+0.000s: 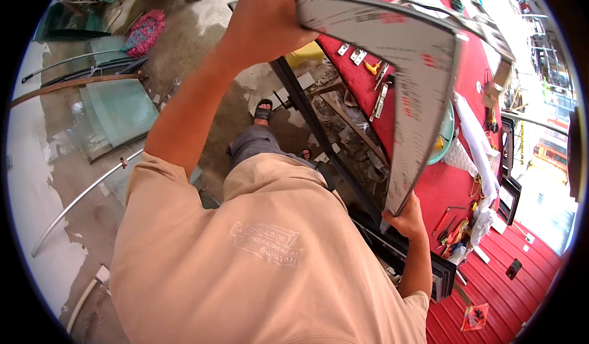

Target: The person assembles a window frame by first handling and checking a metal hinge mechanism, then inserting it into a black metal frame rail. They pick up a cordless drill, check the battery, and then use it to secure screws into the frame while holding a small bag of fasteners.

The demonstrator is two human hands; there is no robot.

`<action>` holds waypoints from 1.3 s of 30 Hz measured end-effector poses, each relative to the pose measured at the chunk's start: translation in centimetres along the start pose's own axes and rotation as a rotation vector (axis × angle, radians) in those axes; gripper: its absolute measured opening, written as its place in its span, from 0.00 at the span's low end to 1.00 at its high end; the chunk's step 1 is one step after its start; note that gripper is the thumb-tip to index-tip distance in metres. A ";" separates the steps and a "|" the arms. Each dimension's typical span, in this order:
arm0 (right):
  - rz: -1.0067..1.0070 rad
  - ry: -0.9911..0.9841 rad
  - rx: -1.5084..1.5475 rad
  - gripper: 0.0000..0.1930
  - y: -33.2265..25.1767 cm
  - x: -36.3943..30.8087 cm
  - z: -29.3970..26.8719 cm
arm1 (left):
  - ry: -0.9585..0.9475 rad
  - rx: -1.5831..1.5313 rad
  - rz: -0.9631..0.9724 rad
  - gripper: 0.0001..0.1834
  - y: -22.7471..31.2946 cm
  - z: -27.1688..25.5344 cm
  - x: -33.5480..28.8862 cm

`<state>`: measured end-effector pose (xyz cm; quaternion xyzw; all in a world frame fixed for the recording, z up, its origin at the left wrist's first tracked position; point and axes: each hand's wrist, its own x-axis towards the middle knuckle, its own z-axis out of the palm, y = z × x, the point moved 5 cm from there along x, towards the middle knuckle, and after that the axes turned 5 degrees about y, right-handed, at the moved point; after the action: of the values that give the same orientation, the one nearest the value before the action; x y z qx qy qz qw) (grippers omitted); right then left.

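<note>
I hold up an angled frame piece (pixel 423 80) covered in white film with red and black print. Its two arms meet at a corner on the upper right. My left hand (pixel 276 19) is raised high, with its fingers wrapped round the upper end. Lower on the right, my right hand (pixel 406 218) grips the other end; some of its fingers are hidden. Behind the piece lies a red-covered table (pixel 362 80) with metal hinge-like fittings (pixel 358 56), a yellow-handled tool (pixel 372 68) and a partly covered green basin (pixel 446 135).
Long black profiles (pixel 307 111) run beside the table, above scraps on the floor. Glass sheets (pixel 116 114) and a pink mop-like bundle (pixel 145 32) lie to the left. Bundled white plastic (pixel 475 135) and hand tools (pixel 454 233) rest on the table's right part.
</note>
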<state>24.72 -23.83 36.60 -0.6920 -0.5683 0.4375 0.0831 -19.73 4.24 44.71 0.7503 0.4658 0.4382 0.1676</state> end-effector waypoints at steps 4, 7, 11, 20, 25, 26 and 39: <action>-0.086 -0.001 0.050 0.45 2.2 -2.0 -0.4 | -0.033 0.005 0.246 0.35 7.7 -2.7 1.9; -0.243 0.052 0.013 0.43 4.7 -3.0 0.0 | 0.060 -0.070 0.471 0.33 14.3 -3.0 1.4; -0.255 0.114 0.178 0.42 9.5 -4.0 1.8 | 0.160 0.010 0.812 0.29 20.4 -1.1 0.2; -0.146 0.410 0.018 0.24 18.7 -2.8 7.9 | 0.137 -0.122 0.978 0.28 26.4 5.3 -2.8; -0.082 0.556 0.155 0.22 21.6 -1.5 11.8 | -0.016 -0.192 0.965 0.28 26.5 9.0 -4.5; -0.032 0.520 0.148 0.23 22.0 -1.4 12.3 | -0.072 -0.091 0.943 0.31 27.1 9.4 -5.3; 0.050 0.702 -0.054 0.22 31.6 1.0 19.2 | -0.249 0.047 0.918 0.27 29.5 17.2 -12.8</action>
<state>33.81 -41.02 5.17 -0.8158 -0.4993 0.1597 0.2444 8.19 -18.92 48.13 0.9289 0.0722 0.3633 -0.0057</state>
